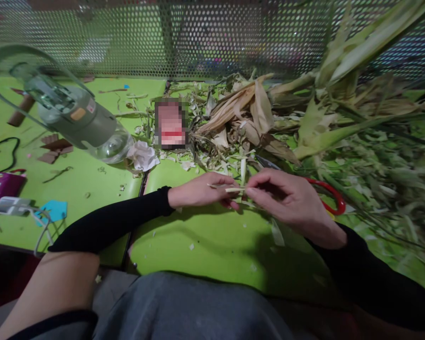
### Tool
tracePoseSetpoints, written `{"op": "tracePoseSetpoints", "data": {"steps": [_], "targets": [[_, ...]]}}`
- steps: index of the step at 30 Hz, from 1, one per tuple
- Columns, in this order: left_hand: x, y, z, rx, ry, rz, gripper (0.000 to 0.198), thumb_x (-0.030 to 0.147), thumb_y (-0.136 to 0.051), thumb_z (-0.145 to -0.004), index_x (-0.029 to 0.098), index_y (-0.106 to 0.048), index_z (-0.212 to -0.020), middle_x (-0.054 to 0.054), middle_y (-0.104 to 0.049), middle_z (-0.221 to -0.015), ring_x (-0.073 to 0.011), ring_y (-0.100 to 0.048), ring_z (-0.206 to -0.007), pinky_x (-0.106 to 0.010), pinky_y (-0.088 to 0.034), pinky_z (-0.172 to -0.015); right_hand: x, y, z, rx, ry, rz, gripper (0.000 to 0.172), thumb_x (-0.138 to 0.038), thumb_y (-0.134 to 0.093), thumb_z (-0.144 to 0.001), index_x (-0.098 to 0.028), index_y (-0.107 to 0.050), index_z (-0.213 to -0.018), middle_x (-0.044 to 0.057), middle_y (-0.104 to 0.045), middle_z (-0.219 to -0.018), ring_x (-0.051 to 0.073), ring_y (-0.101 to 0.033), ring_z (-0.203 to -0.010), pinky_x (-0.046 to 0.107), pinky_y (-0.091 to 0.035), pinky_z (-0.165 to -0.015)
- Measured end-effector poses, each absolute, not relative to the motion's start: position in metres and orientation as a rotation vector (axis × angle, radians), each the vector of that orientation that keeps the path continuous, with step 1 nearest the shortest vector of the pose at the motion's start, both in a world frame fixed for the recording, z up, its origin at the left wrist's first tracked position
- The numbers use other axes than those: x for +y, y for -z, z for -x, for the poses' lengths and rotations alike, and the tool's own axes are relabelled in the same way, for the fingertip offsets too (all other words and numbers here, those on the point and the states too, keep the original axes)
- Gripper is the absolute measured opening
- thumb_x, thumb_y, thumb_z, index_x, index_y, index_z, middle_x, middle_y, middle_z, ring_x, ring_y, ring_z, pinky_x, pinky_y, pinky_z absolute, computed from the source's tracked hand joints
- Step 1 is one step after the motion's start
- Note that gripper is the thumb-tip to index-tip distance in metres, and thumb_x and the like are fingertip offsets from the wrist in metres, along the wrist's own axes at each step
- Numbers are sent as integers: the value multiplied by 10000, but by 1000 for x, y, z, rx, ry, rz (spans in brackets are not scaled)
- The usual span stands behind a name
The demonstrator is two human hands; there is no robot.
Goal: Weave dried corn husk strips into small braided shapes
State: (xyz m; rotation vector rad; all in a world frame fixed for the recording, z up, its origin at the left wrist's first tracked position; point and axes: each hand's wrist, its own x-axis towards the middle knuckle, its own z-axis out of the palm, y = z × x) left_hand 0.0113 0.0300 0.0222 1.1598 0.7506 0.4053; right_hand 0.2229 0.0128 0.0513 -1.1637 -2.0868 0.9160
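grip: right hand (299, 203) and left hand (197, 191) pinched on pale strip (235, 190), mid-frame; strip-work seems unfinished; large husk leaves (370, 54) upper right.

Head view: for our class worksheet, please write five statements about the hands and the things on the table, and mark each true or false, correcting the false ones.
1. The right hand pinches a pale strip between its fingers. True.
2. The left hand grips the red loop handle. False: the handle is over by the right hand, on its outer side.
3. A crumpled white paper lies beside the base of the bottle. True.
4. Both forearms wear white sleeves. False: the sleeves are black.
5. The tabletop is brown. False: it is bright green.
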Motion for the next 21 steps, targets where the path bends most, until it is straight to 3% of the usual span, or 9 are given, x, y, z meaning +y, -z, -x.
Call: {"op": "tracePoseSetpoints", "data": {"steps": [6,10,15,21], "targets": [[29,-21,-13,800,-405,-1142,191,247,-546,-1020,116,-655,-933,-52,-758,-869,-92,-725,-799,-256,-585,-844,17,-54,-228,-2321,-733,1143,81,-235,-609,-887,-228,-681,-851,1,-654,-708,135,-583,-585,269,-445,-542],[28,-25,-14,809,-406,-1145,186,249,-563,-1011,116,-648,-912,-35,-738,-849,-92,-724,-806,-244,-575,-836,18,-57,-228,-2430,-664,1089,186,-277,-563,-936,-220,-704,-828,35,-679,-763,150,-614,-649,280,-453,-590],[28,-25,-14,808,-427,-1162,190,232,-574,-995,122,-627,-850,-20,-716,-831,-93,-722,-815,-233,-570,-816,16,-54,-227,-2466,-602,1167,168,-254,-556,-898,-219,-651,-764,37,-654,-772,142,-591,-626,280,-444,-586],[27,-27,-13,854,-424,-1189,219,307,-581,-1001,120,-634,-899,-54,-755,-878,-108,-726,-844,-269,-578,-856,16,-50,-227,-2477,-506,1122,177,-273,-548,-930,-206,-680,-834,24,-644,-751,130,-584,-604,267,-424,-556]]}}
